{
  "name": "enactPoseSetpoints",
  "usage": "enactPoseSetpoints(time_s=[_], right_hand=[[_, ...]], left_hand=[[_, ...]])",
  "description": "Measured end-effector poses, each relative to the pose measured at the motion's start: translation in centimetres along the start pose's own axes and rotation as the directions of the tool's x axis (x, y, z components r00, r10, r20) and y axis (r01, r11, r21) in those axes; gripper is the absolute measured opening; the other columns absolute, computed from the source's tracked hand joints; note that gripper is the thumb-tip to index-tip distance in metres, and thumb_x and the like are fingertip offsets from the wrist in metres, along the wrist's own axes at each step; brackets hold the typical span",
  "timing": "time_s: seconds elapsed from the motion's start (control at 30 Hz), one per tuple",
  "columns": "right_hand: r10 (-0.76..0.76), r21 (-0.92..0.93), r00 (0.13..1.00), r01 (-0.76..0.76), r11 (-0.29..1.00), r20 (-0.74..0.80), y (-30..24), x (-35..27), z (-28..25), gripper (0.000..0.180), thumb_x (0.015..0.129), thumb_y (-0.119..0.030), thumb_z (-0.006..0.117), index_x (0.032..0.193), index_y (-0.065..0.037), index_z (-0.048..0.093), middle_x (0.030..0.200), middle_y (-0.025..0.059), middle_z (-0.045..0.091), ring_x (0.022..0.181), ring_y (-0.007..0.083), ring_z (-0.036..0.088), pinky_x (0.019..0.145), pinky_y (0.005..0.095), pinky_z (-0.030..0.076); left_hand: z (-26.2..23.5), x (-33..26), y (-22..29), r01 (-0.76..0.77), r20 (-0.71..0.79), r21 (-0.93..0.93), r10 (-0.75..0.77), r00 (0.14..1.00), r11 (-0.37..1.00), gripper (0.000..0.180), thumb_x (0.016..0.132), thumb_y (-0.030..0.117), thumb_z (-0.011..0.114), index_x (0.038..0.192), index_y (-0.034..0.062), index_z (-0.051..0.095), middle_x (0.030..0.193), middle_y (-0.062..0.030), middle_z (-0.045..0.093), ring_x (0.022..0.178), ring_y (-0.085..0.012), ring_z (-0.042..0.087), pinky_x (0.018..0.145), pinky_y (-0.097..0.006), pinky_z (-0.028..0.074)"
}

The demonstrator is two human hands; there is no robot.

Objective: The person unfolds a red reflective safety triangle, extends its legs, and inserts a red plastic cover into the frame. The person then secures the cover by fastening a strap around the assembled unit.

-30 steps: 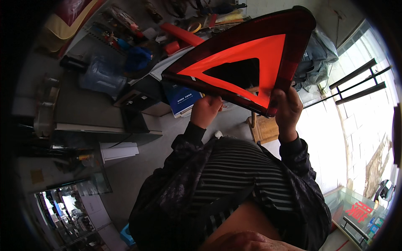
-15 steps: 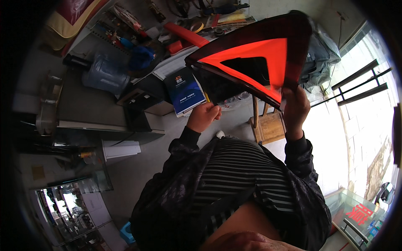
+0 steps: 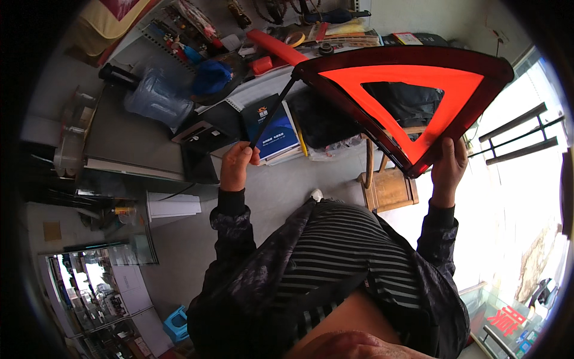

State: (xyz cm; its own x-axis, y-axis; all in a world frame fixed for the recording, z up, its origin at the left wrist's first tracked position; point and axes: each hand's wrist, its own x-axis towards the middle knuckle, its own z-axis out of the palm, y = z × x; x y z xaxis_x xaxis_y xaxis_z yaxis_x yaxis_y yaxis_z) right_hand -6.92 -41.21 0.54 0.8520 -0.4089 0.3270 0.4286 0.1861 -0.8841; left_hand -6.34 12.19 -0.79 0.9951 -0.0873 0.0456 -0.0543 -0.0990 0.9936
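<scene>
In front of my chest I hold up a warning triangle (image 3: 460, 90) with a dark red rim and a bright orange-red inner band. My right hand (image 3: 448, 170) grips its edge near the lower corner, thumb on the front face. A thin black leg (image 3: 276, 112) runs from the triangle's left corner down to my left hand (image 3: 238, 164). The fingers of that hand are closed round the leg's lower end. Through the open middle of the triangle a dark bag shows.
Behind the left hand a blue booklet (image 3: 277, 134) lies on papers at the desk edge. A large clear water bottle (image 3: 156, 99) rests on the counter at left. Below the triangle stands a wooden stool (image 3: 390, 190). A blue plastic stool (image 3: 177, 323) is at lower left.
My left hand has moved left, and the black leg now shows stretched out from the triangle's corner. The triangle has shifted right and turned, its right corner now lower.
</scene>
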Motion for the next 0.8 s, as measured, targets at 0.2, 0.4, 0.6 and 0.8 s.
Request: enactPoseSetpoints(time_s=[0.2,0.4,0.6,0.8], right_hand=[[-0.076,0.018,0.993,0.075,0.997,0.085,0.1,0.9,-0.8,0.026,0.111,-0.022,0.063,0.126,-0.001,0.068,0.095,0.0022,0.07,0.078,0.0104,0.064,0.067,0.0258,0.051],[-0.067,0.099,0.994,0.058,0.993,0.091,0.7,1.0,-1.2,0.031,0.107,-0.02,0.069,0.129,0.003,0.067,0.106,0.0026,0.066,0.094,0.0139,0.062,0.083,0.0305,0.05],[-0.132,0.182,0.968,0.093,0.979,0.214,0.3,1.3,-3.5,0.05,0.102,-0.02,0.076,0.144,0.002,0.06,0.141,0.0114,0.064,0.131,0.0259,0.06,0.115,0.0458,0.048],[-0.173,0.212,0.967,0.132,0.968,0.187,-0.8,0.8,-4.5,0.045,0.106,-0.018,0.07,0.145,0.001,0.059,0.132,0.0126,0.068,0.12,0.0263,0.065,0.108,0.0469,0.053]], left_hand=[[2.1,2.0,-0.5,0.152,0.216,-0.408,-0.066,0.974,0.9,0.091,0.101,0.083,0.036,0.135,0.0042,0.065,0.127,-0.013,0.071,0.116,-0.0227,0.069,0.1,-0.037,0.055],[4.6,7.5,1.7,0.34,0.424,-0.511,-0.113,0.899,0.789,0.109,0.092,0.094,0.025,0.149,0.0067,0.059,0.149,-0.0163,0.064,0.138,-0.0288,0.061,0.113,-0.047,0.05],[5.8,8.9,3.6,0.337,0.422,-0.645,-0.049,0.905,0.686,0.081,0.105,0.072,0.043,0.151,0.0062,0.057,0.149,-0.0183,0.064,0.13,-0.03,0.066,0.107,-0.047,0.056],[6.1,8.2,4.4,0.288,0.411,-0.704,0.042,0.911,0.649,0.067,0.106,0.044,0.065,0.153,-0.0018,0.051,0.151,-0.0186,0.061,0.133,-0.0303,0.065,0.106,-0.046,0.059]])
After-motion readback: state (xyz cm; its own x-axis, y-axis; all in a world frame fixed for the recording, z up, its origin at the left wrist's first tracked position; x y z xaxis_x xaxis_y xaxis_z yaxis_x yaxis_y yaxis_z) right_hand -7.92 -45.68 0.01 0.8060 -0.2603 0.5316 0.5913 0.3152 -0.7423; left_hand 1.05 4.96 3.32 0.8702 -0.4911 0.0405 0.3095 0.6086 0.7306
